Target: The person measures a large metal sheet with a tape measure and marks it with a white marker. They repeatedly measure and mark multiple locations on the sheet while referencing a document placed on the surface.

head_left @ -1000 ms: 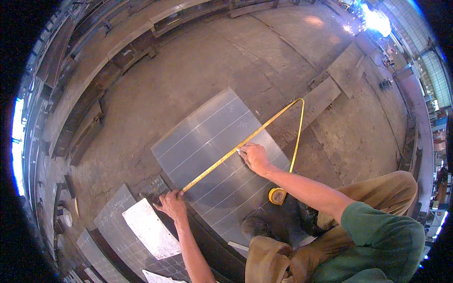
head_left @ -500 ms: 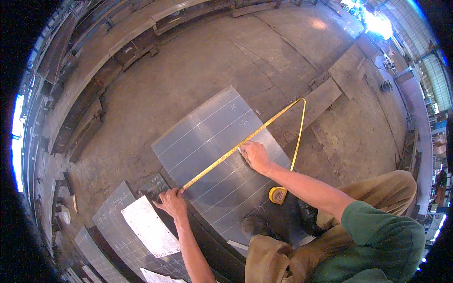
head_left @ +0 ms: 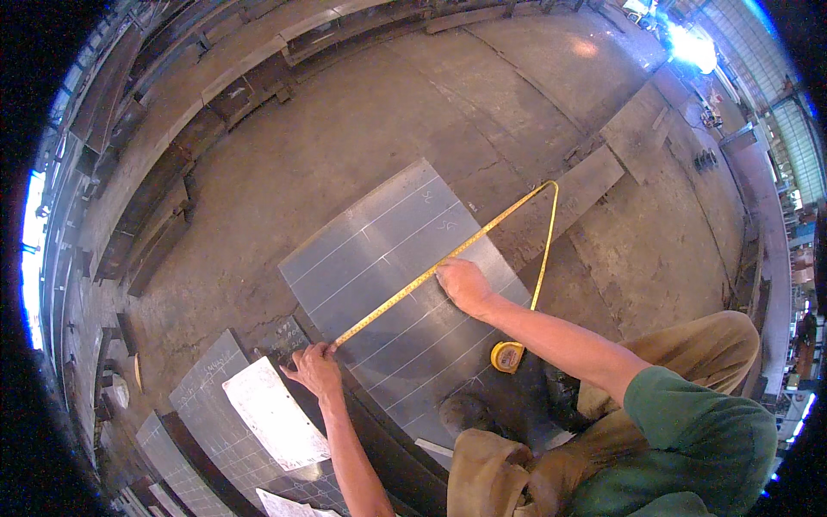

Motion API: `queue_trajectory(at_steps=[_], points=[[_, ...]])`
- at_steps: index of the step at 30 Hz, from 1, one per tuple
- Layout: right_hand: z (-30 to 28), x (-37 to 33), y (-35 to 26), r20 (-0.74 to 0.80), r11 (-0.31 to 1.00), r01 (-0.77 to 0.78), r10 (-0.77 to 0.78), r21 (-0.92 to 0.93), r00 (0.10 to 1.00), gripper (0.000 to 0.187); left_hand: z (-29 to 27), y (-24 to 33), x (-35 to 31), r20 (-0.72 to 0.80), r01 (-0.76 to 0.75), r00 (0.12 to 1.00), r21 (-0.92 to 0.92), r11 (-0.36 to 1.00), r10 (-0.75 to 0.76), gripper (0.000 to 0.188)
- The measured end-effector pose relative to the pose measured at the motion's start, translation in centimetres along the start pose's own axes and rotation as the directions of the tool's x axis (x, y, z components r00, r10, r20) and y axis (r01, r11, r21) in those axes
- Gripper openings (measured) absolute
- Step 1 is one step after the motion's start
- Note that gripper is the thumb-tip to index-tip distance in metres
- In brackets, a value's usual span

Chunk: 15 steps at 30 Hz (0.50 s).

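A grey metal plate (head_left: 362,246) ruled with pale parallel lines lies in front of me. Across it runs the yellow blade of a tape measure (head_left: 401,295), bending back beyond the far right edge to its yellow case (head_left: 506,356) beside my boot. At the plate's left edge, my left hand (head_left: 316,370) pinches the blade's end. My right hand (head_left: 465,286) rests on the plate at mid-blade, fingers closed right by the tape. Whatever small thing its fingertips may hold is hidden.
More lined metal plates (head_left: 211,379) lie at the lower left, with a white paper sheet (head_left: 274,414) on top. Long steel beams (head_left: 155,202) curve along the left and far side. A flat steel strip (head_left: 568,194) lies beyond the plate. Bright light (head_left: 692,50) glares at the upper right.
Almost nothing has moved. My right fingertips have curled in slightly at the tape, and a small pale spot there no longer shows.
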State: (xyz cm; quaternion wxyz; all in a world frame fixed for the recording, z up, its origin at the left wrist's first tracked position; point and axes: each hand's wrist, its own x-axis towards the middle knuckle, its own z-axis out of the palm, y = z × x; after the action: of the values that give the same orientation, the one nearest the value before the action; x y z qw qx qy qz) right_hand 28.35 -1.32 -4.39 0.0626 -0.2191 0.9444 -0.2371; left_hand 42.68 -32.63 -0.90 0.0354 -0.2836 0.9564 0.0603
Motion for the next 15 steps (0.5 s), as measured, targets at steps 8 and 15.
queue_trajectory(at_steps=[8,15], points=[[-2.6,1.7,-3.6,0.298,0.973,-0.124,0.180,-0.197,0.937,0.017,0.6,-0.1,0.1,-0.015,-0.010,1.000,0.011,1.000,0.011,0.016],[-7.5,1.3,-3.0,0.793,0.924,0.193,0.160,-0.329,0.588,0.022,1.3,-0.6,0.0,-0.019,-0.012,1.000,0.020,1.000,0.012,0.017]])
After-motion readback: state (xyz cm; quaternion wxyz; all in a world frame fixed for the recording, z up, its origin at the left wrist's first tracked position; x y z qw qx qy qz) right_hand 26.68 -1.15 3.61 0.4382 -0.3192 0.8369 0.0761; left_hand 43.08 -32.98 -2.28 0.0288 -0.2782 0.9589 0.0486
